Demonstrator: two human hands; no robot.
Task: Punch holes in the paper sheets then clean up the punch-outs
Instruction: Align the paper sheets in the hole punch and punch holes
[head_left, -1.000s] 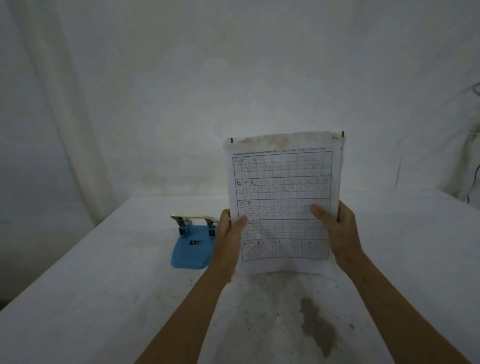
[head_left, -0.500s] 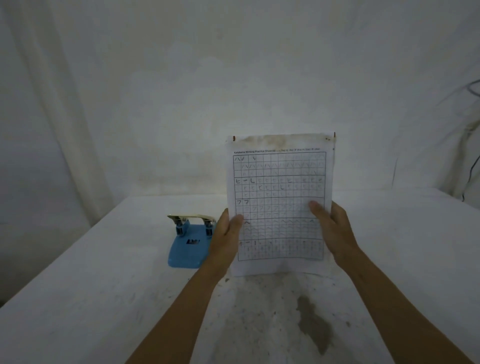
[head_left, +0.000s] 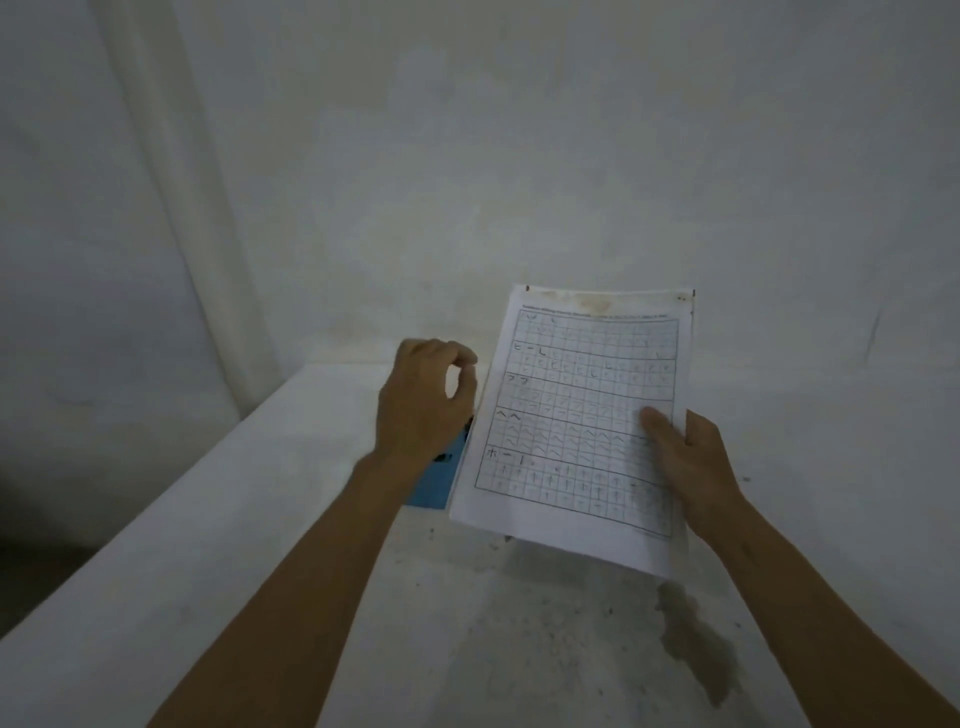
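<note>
**One hand on the sheets, the other off them**

Two bare forearms reach in from the near edge over the white cloth-covered table (head_left: 156, 545), where a dark grey stain (head_left: 696, 639) marks the cloth close to the person. The right hand (head_left: 691, 467) alone grips the stack of white paper sheets printed with a practice grid of characters (head_left: 576, 415): its thumb lies flat across the printed face near the right edge, and its fingers are tucked out of sight behind the pages. The stack is lifted clear of the table and tilted, its lower right corner dipping toward the person. A brownish smear runs along its top margin, with small dark marks at both top corners; I cannot tell what they are.

The left hand (head_left: 423, 400) hangs apart from the paper, just beside its left edge, holding nothing. It is loosely curled, thumb and forefinger tips nearly meeting in a ring.

Under that hand and wrist sits the blue hole punch (head_left: 434, 480), mostly covered; only a wedge of its blue base shows between the wrist and the sheets, and its handle is hidden.

Beyond the table hangs a white draped backdrop (head_left: 467, 182), folded at the left.
</note>
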